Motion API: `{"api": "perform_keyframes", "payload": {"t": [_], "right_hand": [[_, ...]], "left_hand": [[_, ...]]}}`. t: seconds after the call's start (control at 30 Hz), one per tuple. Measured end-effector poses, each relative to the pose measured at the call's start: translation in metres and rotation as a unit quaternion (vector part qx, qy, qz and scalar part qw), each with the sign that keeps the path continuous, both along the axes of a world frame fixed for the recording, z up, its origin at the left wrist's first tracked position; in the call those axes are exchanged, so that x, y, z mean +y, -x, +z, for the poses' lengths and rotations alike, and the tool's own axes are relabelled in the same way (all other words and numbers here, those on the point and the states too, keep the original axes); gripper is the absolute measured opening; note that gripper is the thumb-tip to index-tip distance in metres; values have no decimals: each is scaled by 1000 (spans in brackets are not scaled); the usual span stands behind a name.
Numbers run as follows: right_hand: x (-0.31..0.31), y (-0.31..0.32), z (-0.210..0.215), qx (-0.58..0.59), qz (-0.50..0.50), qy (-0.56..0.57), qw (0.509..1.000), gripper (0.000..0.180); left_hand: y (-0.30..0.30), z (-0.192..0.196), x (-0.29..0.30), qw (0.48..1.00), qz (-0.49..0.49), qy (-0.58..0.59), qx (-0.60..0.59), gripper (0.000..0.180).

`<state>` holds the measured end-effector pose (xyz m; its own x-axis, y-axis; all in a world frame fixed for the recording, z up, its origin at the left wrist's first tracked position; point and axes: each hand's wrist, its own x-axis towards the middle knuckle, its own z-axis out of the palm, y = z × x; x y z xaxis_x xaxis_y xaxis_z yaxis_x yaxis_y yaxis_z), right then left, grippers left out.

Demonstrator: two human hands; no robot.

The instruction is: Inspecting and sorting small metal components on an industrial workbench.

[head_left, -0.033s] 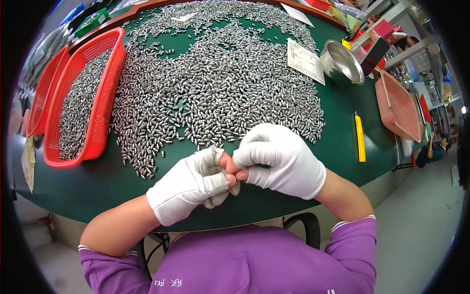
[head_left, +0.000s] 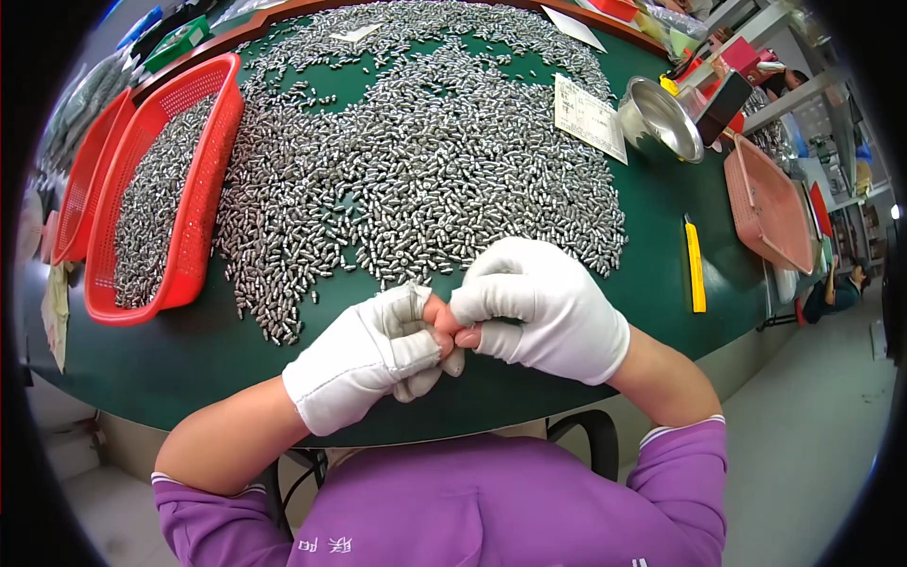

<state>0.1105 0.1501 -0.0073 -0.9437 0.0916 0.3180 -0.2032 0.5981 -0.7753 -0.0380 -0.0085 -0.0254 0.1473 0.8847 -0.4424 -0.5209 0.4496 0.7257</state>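
Note:
My left hand (head_left: 373,357) and my right hand (head_left: 546,310) meet over the near edge of the green table (head_left: 510,402). Both wear white gloves that leave the thumb and some fingertips bare. The fingers of each hand are closed in a pinch, tips touching. Whatever lies between them is hidden or too small to make out. Just beyond the hands spreads a thick layer of small silver metal parts (head_left: 425,180), short and roughly cylindrical. At the left, a red plastic basket (head_left: 194,250) holds many more parts of this kind.
Another red basket (head_left: 77,208) stands farther left. A written paper slip (head_left: 590,121) lies at the pile's right edge, beside a metal bowl (head_left: 661,118). A yellow utility knife (head_left: 695,269) lies right of my hands, with a pink basket (head_left: 767,208) beyond it.

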Motion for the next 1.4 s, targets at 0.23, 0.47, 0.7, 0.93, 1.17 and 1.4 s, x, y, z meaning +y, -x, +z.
{"api": "perform_keyframes", "payload": {"t": [0.23, 0.47, 0.7, 0.93, 1.17, 1.4], "right_hand": [[4, -3, -1, 37, -63, -31, 997, 20], [0, -1, -4, 49, -55, -40, 996, 19], [-2, -1, -6, 44, -72, -42, 996, 16], [4, -1, -4, 81, -54, -77, 992, 20], [2, 0, -4, 82, -46, -90, 991, 18], [17, -3, -2, 83, -139, -174, 971, 13]], "left_hand": [[0, -2, 0, 999, 32, 1, -25, 19], [-3, 1, -1, 999, 33, -6, 4, 23], [-6, 5, 0, 998, 23, 13, 58, 28], [-4, 2, 0, 999, 29, 6, 37, 29], [-5, -1, -2, 999, 50, -12, -2, 28], [-2, -1, -1, 998, 51, -23, -10, 16]]}}
